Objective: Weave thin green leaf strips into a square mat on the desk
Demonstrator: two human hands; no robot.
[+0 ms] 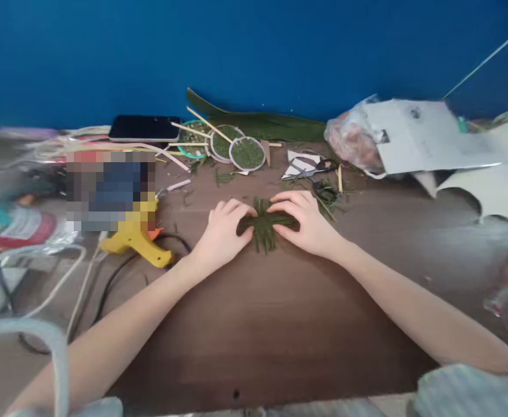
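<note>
Green leaf strips, crossed, flat on the counter mid-frame, right between both hands.
We see the left hand at the strips' left side, the right hand at their right, about equally near. One set of strips runs sideways from hand to hand, the other up and down the frame; we can't call either axis longer. Thumb and fingers on each side stand narrowly parted around the sideways strips; we can't tell whether they pinch.
</note>
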